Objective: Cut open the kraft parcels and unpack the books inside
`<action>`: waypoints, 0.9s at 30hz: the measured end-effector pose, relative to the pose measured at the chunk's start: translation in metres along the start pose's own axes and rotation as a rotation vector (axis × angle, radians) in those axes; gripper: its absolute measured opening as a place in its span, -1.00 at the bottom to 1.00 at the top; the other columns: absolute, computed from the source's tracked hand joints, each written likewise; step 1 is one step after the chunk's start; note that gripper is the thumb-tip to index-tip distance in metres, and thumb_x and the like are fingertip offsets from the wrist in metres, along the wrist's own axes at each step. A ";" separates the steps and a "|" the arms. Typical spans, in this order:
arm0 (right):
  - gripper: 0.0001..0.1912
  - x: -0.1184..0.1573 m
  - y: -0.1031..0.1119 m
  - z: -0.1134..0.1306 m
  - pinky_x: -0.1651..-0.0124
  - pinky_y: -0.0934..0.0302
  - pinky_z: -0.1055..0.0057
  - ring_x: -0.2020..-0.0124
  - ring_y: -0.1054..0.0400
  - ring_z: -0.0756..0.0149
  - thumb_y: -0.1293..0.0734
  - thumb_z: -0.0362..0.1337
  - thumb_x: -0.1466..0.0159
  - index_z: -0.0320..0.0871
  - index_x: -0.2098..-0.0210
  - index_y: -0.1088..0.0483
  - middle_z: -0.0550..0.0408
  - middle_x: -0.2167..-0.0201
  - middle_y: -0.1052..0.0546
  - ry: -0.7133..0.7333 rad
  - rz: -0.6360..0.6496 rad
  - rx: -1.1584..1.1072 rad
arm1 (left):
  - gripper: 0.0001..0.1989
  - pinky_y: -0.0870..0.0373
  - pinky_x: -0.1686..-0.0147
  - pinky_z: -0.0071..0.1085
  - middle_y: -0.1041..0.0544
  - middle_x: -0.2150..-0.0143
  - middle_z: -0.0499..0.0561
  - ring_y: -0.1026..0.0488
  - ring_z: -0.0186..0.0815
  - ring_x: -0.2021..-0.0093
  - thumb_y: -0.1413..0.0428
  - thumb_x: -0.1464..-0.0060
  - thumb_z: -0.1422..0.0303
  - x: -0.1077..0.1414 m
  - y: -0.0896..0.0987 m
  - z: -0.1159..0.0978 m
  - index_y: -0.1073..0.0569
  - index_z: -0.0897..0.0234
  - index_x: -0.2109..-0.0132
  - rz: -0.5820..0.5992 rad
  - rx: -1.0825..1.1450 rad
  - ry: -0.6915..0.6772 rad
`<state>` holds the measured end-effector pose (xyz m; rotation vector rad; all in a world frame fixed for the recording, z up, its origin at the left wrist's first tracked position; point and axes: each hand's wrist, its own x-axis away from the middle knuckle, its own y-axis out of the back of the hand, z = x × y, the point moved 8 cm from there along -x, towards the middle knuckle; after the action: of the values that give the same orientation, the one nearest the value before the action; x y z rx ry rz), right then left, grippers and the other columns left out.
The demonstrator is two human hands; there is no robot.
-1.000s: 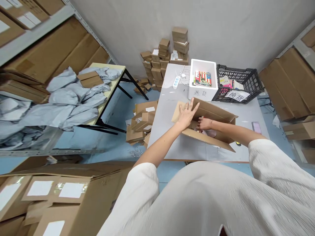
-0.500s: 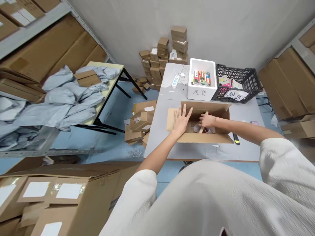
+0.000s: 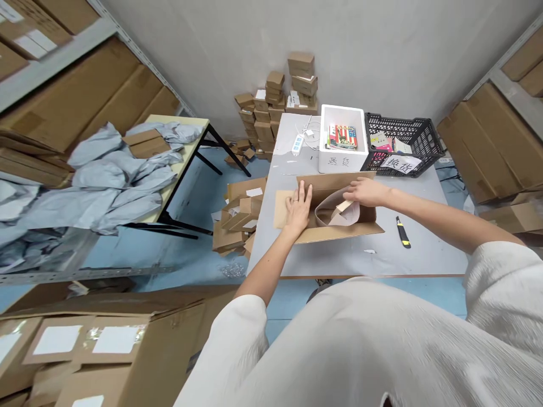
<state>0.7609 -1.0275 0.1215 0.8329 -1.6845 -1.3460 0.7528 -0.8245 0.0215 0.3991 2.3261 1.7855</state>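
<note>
Several spread fingers of the left hand [image 3: 298, 211] rest on the left end of an open cardboard box [image 3: 339, 233]; a curled sheet [image 3: 350, 215] and a pale strip [image 3: 341, 207] show in its opening; the right hand [image 3: 365, 191], fingers bent, pinches the strip; a knife [image 3: 403, 233] lies farther right.

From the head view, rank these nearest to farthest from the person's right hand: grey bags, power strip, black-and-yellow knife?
1. Black-and-yellow knife, right of the right hand.
2. Power strip, left, beside the white box.
3. Grey bags, heaped at far left.
</note>
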 end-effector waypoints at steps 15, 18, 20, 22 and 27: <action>-0.55 0.202 0.083 -0.093 0.14 -0.42 0.13 0.27 -0.40 0.20 -0.63 0.18 -0.24 0.09 0.15 -0.45 0.13 0.24 -0.56 -0.832 -1.188 -0.611 | 0.30 0.03 -0.47 0.42 0.53 -0.72 0.44 0.26 0.38 -0.71 -0.34 -0.09 0.39 -0.001 0.036 0.066 0.31 0.25 -0.72 -0.015 -0.074 0.060; -0.46 0.225 0.046 -0.104 -0.01 -0.47 0.07 0.23 -0.43 0.20 -0.67 0.20 -0.14 0.05 0.19 -0.43 0.14 0.22 -0.60 -0.942 -1.293 -0.663 | 0.28 0.04 -0.47 0.43 0.55 -0.71 0.46 0.24 0.38 -0.71 -0.33 -0.09 0.38 -0.002 0.034 0.090 0.30 0.26 -0.72 0.044 -0.087 0.079; -0.45 0.235 0.008 -0.109 -0.11 -0.46 0.08 0.16 -0.46 0.21 -0.63 0.21 -0.15 0.03 0.12 -0.45 0.08 0.11 -0.65 -1.029 -1.323 -0.768 | 0.28 0.05 -0.49 0.42 0.53 -0.72 0.46 0.22 0.37 -0.71 -0.33 -0.08 0.36 -0.003 0.034 0.105 0.27 0.26 -0.72 0.073 -0.103 0.080; -0.33 0.245 -0.032 -0.109 -0.13 -0.47 0.10 0.11 -0.50 0.18 -0.65 0.23 -0.03 -0.03 0.09 -0.46 0.04 0.08 -0.67 -1.107 -1.372 -0.867 | 0.25 0.06 -0.51 0.39 0.46 -0.73 0.43 0.22 0.37 -0.71 -0.32 -0.08 0.34 -0.004 0.034 0.119 0.21 0.26 -0.72 0.108 -0.108 0.082; -0.31 0.261 -0.139 -0.087 -0.12 -0.51 0.03 -0.02 -0.55 0.01 -0.61 0.23 -0.03 -0.09 0.08 -0.44 -0.01 0.09 -0.66 -1.287 -1.369 -1.099 | -0.01 0.05 -0.55 0.36 0.10 -0.74 0.35 0.09 0.27 -0.71 -0.19 -0.19 0.30 -0.005 0.045 0.134 -0.04 0.21 -0.69 0.123 -0.037 0.123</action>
<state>0.7207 -1.3231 0.0433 0.2589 -0.3918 -3.7465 0.8030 -0.6930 0.0296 0.4473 2.3939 1.9590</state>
